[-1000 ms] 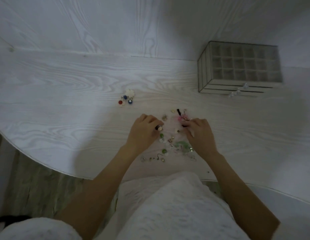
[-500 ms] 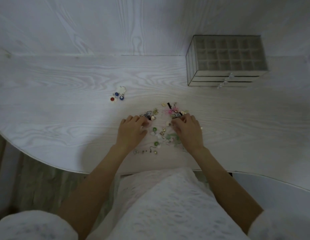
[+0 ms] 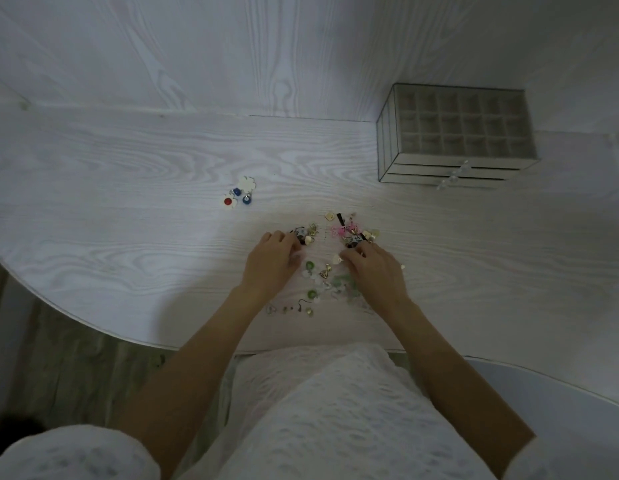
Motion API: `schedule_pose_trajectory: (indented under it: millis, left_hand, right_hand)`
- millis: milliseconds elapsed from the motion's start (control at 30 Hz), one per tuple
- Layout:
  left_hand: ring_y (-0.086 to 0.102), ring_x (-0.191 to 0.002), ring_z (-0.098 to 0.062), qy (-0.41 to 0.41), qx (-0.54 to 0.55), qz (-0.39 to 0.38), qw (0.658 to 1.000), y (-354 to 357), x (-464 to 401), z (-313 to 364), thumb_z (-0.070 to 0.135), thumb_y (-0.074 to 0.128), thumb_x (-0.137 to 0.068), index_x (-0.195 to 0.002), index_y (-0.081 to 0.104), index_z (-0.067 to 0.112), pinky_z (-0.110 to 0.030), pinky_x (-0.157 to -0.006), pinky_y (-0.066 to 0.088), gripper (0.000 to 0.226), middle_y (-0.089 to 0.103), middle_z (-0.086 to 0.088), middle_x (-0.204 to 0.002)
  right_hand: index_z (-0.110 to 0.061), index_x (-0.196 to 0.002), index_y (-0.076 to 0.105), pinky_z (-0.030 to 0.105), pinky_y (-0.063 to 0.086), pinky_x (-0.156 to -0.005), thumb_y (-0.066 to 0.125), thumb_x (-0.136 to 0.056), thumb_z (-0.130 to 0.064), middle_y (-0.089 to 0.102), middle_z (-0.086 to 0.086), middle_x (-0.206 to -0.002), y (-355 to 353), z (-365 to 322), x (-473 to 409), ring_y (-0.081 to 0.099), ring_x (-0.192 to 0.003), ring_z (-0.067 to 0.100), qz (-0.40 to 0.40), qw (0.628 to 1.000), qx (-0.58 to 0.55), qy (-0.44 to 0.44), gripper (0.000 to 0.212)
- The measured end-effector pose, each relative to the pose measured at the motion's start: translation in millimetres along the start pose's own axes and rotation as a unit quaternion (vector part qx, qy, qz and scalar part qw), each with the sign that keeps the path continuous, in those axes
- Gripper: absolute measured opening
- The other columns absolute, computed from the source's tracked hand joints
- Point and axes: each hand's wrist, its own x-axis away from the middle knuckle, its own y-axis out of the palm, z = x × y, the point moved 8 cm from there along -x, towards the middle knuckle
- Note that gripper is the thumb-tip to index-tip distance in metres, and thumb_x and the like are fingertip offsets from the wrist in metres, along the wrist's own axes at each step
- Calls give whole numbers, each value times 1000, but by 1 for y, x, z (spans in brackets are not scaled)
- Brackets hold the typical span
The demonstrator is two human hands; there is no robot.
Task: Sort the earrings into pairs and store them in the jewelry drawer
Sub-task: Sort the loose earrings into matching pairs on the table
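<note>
Both hands have been pushed up the pile (image 3: 330, 268): left hand (image 3: 271, 263) pinches a dark earring (image 3: 298, 233), right hand (image 3: 375, 270) its match (image 3: 352, 241); a pair is being picked out, box (image 3: 453, 136) far off, shut

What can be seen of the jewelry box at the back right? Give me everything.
The jewelry box is a clear, acrylic-looking case with thin dark edges, standing squarely on the white wood-grain table against the back wall. Through its top shows a grid of small beige-lined compartments; whether any are filled cannot be told. Its front stacks three shallow drawers, all shut, each with a clear knob. Nothing touches it but the table.
</note>
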Motion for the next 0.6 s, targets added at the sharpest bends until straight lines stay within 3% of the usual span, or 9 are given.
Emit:
schedule_pose_trajectory:
  millis: [100,233,367,467,600]
  left_hand:
    - [52,-82,-20,30,43,-11,999,-3,8,-1,20,65,-84,-90,58,11,-32,-64,47,13,59,-4,-91]
    - [59,-77,-11,24,130,1,991,-29,4,-2,29,59,-89,-92,56,15,-21,-62,44,15,61,6,-87]
    - [63,-75,-11,-49,224,43,973,-52,-31,-18,27,57,-91,-89,50,14,-23,-67,49,15,67,2,-84]
    - [61,-68,-6,-136,277,47,950,-42,-64,-39,27,56,-92,-90,52,13,-16,-62,47,14,69,-4,-85]
    - [61,-81,-15,-177,234,25,956,-29,-92,-53,28,58,-91,-97,59,8,-24,-72,47,21,68,-8,-94]
  right_hand:
    - [-11,-90,64,32,48,-49,61,-87,-11,64,6,-84,-6,-4,-8,61,-64,26,-8,998,-60,16,4]
    - [-11,-98,60,30,43,-58,47,-97,-22,63,5,-92,-20,-13,-32,58,-72,21,0,990,-143,12,17]
    - [-16,-94,60,28,41,-59,48,-95,-26,60,0,-85,-15,-19,-73,55,-70,16,-10,988,-153,10,16]
    - [-14,-92,62,27,39,-62,50,-93,-25,61,3,-85,0,-17,-103,56,-75,19,-28,983,-175,53,16]
    - [-11,-96,64,29,40,-66,49,-93,-26,64,8,-91,13,-17,-126,57,-83,23,-53,982,-146,106,22]
